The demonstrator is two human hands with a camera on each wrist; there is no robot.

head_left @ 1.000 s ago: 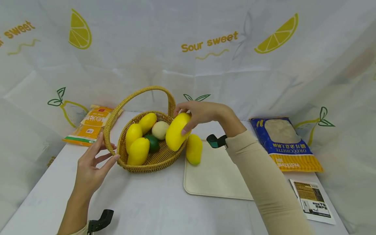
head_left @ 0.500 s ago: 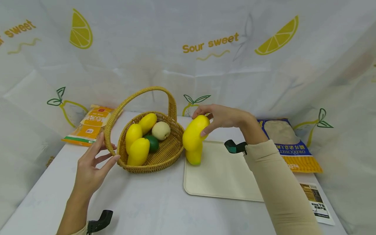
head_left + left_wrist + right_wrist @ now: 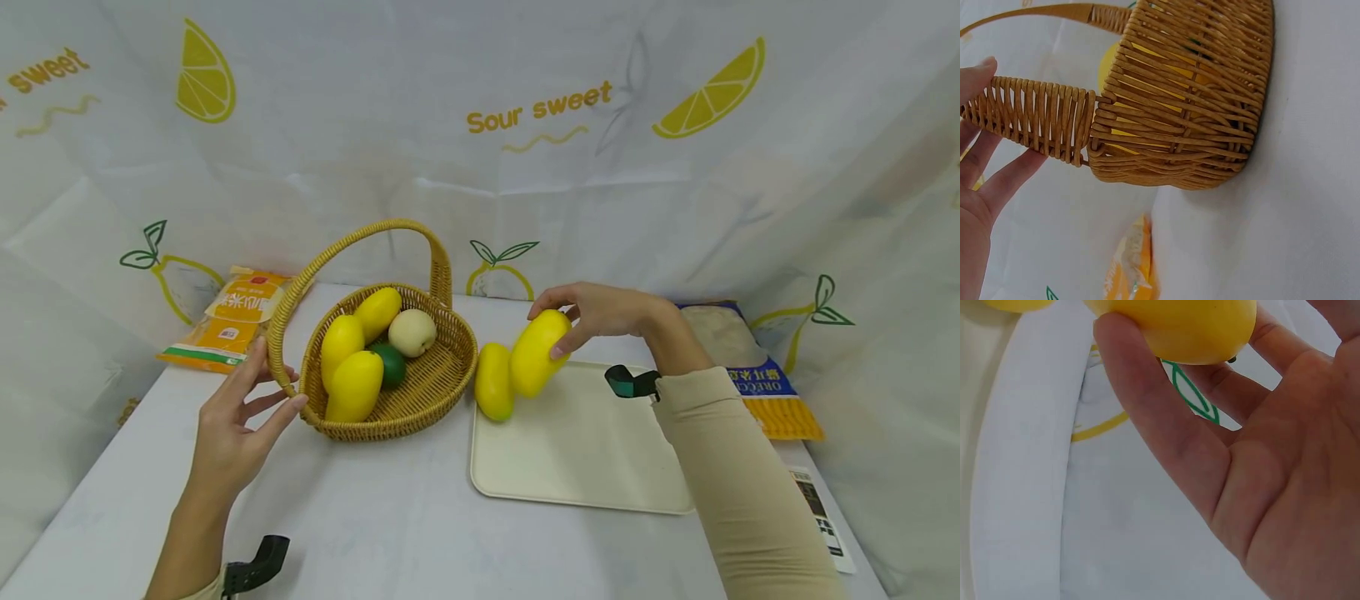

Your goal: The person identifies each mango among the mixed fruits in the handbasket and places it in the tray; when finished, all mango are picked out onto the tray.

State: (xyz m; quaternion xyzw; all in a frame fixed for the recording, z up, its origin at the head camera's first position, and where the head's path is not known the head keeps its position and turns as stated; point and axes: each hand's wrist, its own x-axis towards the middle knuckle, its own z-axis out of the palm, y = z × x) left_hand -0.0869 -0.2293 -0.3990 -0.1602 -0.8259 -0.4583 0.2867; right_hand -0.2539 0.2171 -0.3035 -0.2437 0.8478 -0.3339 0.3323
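Note:
My right hand holds a yellow mango between thumb and fingers, above the left part of a cream tray. Close beside it, a second mango with a greenish tip lies at the tray's left edge. With thumb and fingers my left hand grips the handle of a wicker basket near its base, also plain in the left wrist view. Inside the basket are several yellow mangoes, a pale round fruit and a dark green fruit. The right wrist view shows the held mango's underside.
An orange food packet lies behind the basket at the left. At the right, a blue and yellow pasta bag and a printed card are partly covered by the right arm. A white printed curtain hangs behind the table.
My right hand has carried the mango from over the basket's right side rightward to above the tray. The left hand and the basket have stayed in place.

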